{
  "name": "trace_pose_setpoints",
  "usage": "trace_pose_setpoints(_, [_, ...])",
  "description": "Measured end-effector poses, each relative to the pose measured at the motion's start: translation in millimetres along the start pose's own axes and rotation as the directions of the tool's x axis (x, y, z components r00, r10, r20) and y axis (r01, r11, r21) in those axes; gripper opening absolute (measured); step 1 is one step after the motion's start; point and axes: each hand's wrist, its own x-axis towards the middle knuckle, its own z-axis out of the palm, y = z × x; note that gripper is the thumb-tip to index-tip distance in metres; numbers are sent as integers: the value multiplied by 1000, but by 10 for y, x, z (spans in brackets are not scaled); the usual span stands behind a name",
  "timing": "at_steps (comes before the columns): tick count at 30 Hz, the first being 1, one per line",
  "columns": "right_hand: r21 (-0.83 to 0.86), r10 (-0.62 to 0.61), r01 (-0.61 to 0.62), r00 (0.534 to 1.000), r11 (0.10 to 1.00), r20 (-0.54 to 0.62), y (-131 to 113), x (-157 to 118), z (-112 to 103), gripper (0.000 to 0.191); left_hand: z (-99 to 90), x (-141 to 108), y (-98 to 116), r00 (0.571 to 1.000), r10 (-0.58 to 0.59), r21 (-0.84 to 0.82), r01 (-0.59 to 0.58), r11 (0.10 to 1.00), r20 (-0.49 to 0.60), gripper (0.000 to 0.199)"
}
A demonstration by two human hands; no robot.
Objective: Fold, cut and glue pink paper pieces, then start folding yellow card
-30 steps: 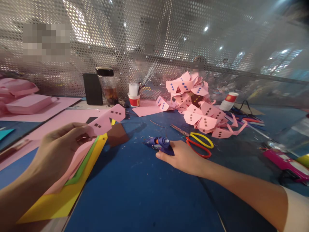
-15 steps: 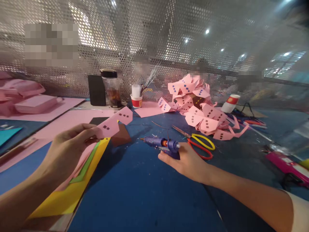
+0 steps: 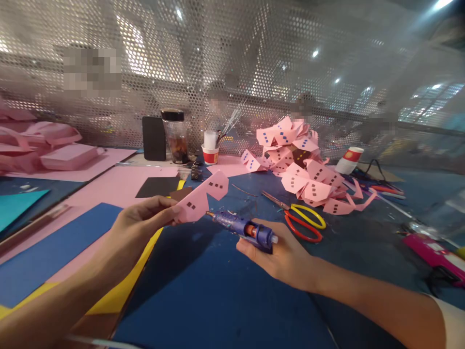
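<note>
Between the thumb and fingers of my left hand [image 3: 141, 228] is a pink paper cutout [image 3: 196, 203] with small dark squares on it, raised above the table. My right hand [image 3: 286, 252] is wrapped round a blue glue gun [image 3: 243, 228]. Its nozzle points left and meets the cutout's lower right edge in view; whether they touch I cannot tell. Scissors [image 3: 305, 225] with red and yellow handles lie just beyond my right hand. Farther back, a heap of folded pink paper pieces [image 3: 312, 186] carries similar dark and blue squares.
Coloured sheets, among them a blue strip [image 3: 72, 237], lie under my left forearm. A lidded jar [image 3: 178, 145] and a red-and-white paper cup [image 3: 210, 156] stand by the perforated metal screen [image 3: 247, 72]. Another cup [image 3: 350, 160] leans at the right, behind a magenta tool [image 3: 432, 254].
My left hand has carried the pink cutout right, up to the glue gun's nozzle. The glue gun has tilted a little, its rear end lower. The view has shifted slightly.
</note>
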Motion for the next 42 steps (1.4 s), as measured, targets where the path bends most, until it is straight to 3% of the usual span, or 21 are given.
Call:
trace_pose_setpoints(17, [-14,-45,45,999,999,-28,-28,7,46,27,37,-14,-24,996,68,132,-75,988,62,19])
trace_pose_setpoints(42, [-11,-74,74,996,997,-40,-26,3,50,25,48,-19,-18,996,46,102,-54,993,76,19])
